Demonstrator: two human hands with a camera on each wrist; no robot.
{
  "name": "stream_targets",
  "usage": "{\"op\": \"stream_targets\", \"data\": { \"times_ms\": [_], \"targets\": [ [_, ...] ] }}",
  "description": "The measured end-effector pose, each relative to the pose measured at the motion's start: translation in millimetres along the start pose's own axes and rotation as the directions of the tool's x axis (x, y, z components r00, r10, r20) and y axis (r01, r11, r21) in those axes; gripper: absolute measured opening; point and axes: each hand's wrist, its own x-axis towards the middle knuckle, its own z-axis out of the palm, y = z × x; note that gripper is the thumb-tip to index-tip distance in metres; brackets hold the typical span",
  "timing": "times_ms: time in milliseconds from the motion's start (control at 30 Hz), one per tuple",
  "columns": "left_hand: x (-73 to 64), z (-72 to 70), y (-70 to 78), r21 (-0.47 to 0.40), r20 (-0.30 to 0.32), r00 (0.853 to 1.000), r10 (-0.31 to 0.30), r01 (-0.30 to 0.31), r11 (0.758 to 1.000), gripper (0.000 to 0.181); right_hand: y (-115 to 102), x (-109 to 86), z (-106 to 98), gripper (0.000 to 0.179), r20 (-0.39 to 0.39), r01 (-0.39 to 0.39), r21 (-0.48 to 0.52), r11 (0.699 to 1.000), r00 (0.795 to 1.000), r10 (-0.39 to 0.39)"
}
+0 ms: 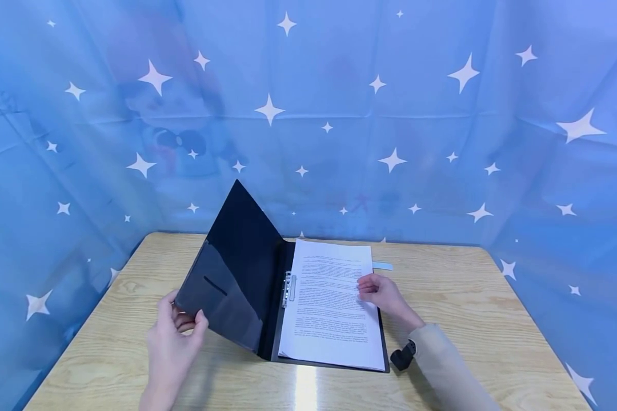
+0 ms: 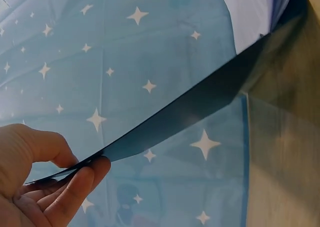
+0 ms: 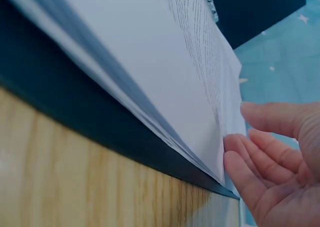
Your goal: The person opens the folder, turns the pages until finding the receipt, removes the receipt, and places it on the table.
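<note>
A black folder (image 1: 244, 268) lies on the table, its cover raised at a slant on the left. My left hand (image 1: 172, 337) pinches the outer edge of that cover between thumb and fingers, as the left wrist view (image 2: 52, 182) also shows. Inside, a stack of printed paper sheets (image 1: 329, 308) lies flat beside a metal clip (image 1: 289, 290) at the spine. At the stack's right edge, my right hand (image 1: 383, 294) has its fingertips against the paper. In the right wrist view its thumb (image 3: 272, 118) stands apart from the gently bent fingers.
The folder rests on a light wooden table (image 1: 108, 342). A pale blue strip (image 1: 383, 266) sticks out from the stack's upper right side. Behind the table hangs a blue curtain (image 1: 339, 142) with white stars. A black device (image 1: 403, 355) is at the right wrist.
</note>
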Motion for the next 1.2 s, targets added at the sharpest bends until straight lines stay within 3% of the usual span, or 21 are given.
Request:
{"op": "stream_targets", "data": {
  "times_ms": [267,600,900,1200],
  "targets": [
    [-2.6,-10.7,-18.8,0.122,0.016,0.992,-0.128,0.126,0.985,0.055,-2,-1.3,1,0.026,0.002,0.004,-0.021,1.000,1.000,-0.004],
    [-3.4,-24.5,-42.4,0.263,0.056,0.952,-0.300,0.275,0.925,0.059,-2,-0.2,2,0.030,-0.005,-0.031,-0.037,0.999,1.000,0.031],
    [-8.2,-33.3,-66.6,0.370,0.128,0.876,-0.465,0.393,0.842,0.061,-1,-1.7,5,0.031,-0.035,-0.037,-0.085,0.996,0.999,0.034],
    [-16.6,-36.0,-86.0,0.405,0.179,0.844,-0.505,0.405,0.820,0.063,1,-3.9,7,0.033,-0.040,-0.004,-0.146,0.989,0.999,-0.002]
  ]
}}
